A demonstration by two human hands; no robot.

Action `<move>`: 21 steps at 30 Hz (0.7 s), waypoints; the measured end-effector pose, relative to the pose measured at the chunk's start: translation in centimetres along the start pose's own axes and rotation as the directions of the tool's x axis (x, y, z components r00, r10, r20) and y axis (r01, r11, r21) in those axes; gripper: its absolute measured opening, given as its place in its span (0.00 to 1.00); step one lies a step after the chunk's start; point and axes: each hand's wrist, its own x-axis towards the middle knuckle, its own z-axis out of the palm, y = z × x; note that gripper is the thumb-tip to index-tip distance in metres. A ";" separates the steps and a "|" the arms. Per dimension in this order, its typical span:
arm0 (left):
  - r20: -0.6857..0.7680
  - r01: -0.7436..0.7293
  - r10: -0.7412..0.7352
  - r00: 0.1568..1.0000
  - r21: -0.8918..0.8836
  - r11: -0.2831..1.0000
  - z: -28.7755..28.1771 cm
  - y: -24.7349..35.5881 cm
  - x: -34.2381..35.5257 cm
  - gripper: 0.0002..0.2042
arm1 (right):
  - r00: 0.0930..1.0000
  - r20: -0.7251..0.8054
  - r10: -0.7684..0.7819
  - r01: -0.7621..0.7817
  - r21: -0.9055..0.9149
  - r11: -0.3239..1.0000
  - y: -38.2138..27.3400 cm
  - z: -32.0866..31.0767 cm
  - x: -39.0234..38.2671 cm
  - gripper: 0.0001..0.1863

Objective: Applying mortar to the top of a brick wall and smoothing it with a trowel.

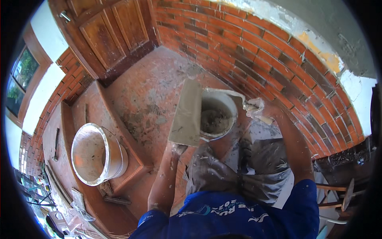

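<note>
1. Reddish floor (139,95): I see a bucket (232,105) of grey mix on it.
2. Grey flat board (186,113): raised, overlapping the bucket's left side in my feed.
3. Handled tool (266,119): bent shank beside the bucket's rim (far end unclear to me).
4. Right hand (256,107): fingers curled round the tool's grip.
5. Left hand (178,148): grasping the board's near end, fingers mostly hidden.

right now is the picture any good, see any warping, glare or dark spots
Head view: fisheye bend curves the courses of the brick wall, with black corners; head view, lower left: background looks bright, washed out; head view, centre: the mortar sits darker than its bucket's rim.
</note>
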 end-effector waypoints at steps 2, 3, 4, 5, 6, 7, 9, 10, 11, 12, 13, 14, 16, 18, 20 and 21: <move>0.049 0.090 -0.086 0.995 -0.083 0.993 3.5 -1.4 -0.6 0.17 | 0.991 -0.027 -0.131 0.130 -0.056 0.990 1.0 0.1 -0.2 0.18; 0.038 0.099 -0.096 0.995 -0.089 0.991 4.0 -2.0 -0.6 0.17 | 0.993 -0.022 -0.117 0.115 -0.052 0.992 0.6 0.2 -0.5 0.18; 0.072 0.102 -0.101 0.992 -0.012 0.995 4.3 -2.5 -0.8 0.17 | 0.999 0.019 -0.028 0.028 0.020 0.999 -0.2 0.3 -1.1 0.19; 0.109 0.102 -0.108 0.988 0.066 0.993 4.5 -3.0 -0.9 0.16 | 0.996 0.065 0.054 -0.060 0.088 0.994 -0.8 0.5 -1.6 0.21; 0.103 0.110 -0.116 0.988 0.063 0.992 4.3 -3.5 -0.6 0.16 | 0.991 0.122 -0.056 0.028 0.218 0.976 -1.1 0.7 -2.2 0.19; 0.058 0.162 -0.157 0.986 -0.081 0.984 3.7 -4.0 0.0 0.16 | 0.991 0.122 -0.049 0.021 0.221 0.975 -0.8 0.7 -2.2 0.19; 0.016 0.208 -0.210 0.978 -0.225 0.952 2.4 -4.5 0.9 0.16 | 0.990 0.144 0.003 -0.052 0.336 0.941 -0.4 0.9 -1.8 0.16; 0.026 0.206 -0.206 0.978 -0.220 0.953 1.6 -4.7 1.2 0.16 | 0.990 0.144 0.009 -0.058 0.340 0.939 -0.7 1.1 -1.7 0.16; 0.037 0.205 -0.202 0.979 -0.215 0.955 0.8 -4.9 1.6 0.16 | 0.990 0.133 0.046 -0.077 0.235 0.969 -1.0 1.4 -1.6 0.17; 0.038 0.217 -0.214 0.976 -0.217 0.952 1.3 -4.9 1.9 0.16 | 0.990 0.114 0.087 -0.101 0.127 0.987 -1.6 1.5 -1.6 0.18; 0.007 0.205 -0.207 0.978 -0.180 0.962 1.8 -5.1 2.1 0.15 | 0.989 0.108 0.098 -0.112 0.131 0.985 -1.9 1.6 -1.5 0.18; -0.023 0.196 -0.201 0.979 -0.142 0.970 2.3 -5.4 2.3 0.15 | 0.978 0.198 0.069 -0.124 0.276 0.953 -2.1 1.7 -1.3 0.18; 0.014 0.070 -0.079 0.997 0.326 0.943 2.9 -6.0 2.6 0.16 | 0.960 0.277 0.036 -0.156 0.422 0.893 -2.5 2.5 -0.7 0.19; 0.109 -0.083 0.006 0.994 0.714 0.696 1.6 -6.7 2.6 0.16 | 0.940 0.325 0.105 -0.245 0.426 0.871 -2.8 3.5 -0.1 0.23; 0.084 0.384 -0.378 0.922 -0.328 0.863 -1.4 -7.7 3.5 0.19 | 0.909 0.376 0.182 -0.334 0.392 0.857 -3.6 3.3 -0.5 0.24; 0.085 0.394 -0.389 0.917 -0.332 0.857 -1.4 -7.6 3.8 0.19 | 0.872 0.418 0.254 -0.412 0.348 0.842 -3.7 3.0 -0.8 0.25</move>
